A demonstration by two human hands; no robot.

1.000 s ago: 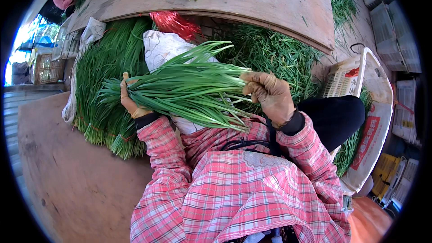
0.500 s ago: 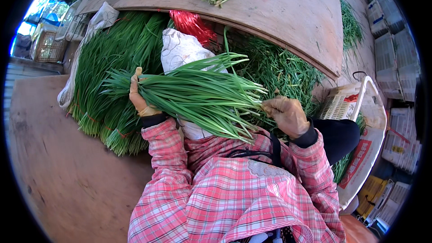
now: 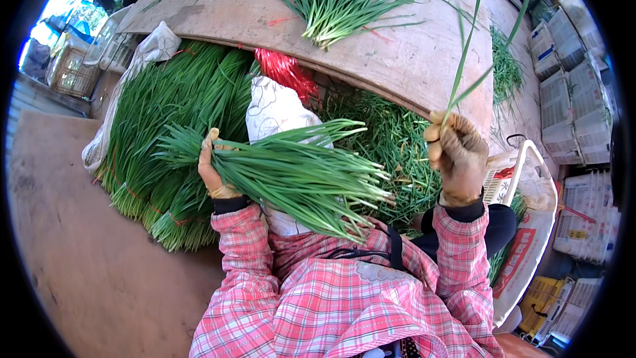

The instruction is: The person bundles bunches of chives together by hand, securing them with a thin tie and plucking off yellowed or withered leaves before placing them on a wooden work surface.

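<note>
A loose bunch of garlic chives [image 3: 301, 176] lies across my lap, its pale cut ends toward the right. My gloved left hand [image 3: 213, 167] is wrapped round it near the leafy end. Held up to the right, my gloved right hand [image 3: 457, 156] pinches a long chive blade [image 3: 462, 69] that stands up out of its fingers, clear of the bunch. Beneath the bunch, a white cloth [image 3: 273, 109] covers part of my lap. To the left rises a big pile of chives [image 3: 169, 113], several of its bundles tied with red string.
On the board [image 3: 218, 10] ahead lies a smaller chive bunch [image 3: 338, 0]. Red plastic ties [image 3: 285, 73] hang at its near edge. Loose green trimmings [image 3: 404, 149] fill the space beyond my lap. A white basket [image 3: 540, 205] stands at my right, with stacked crates [image 3: 573, 109] farther off.
My right hand has moved up and to the right, away from the cut ends, drawing a chive blade out of the bunch. My left hand still grips the bunch.
</note>
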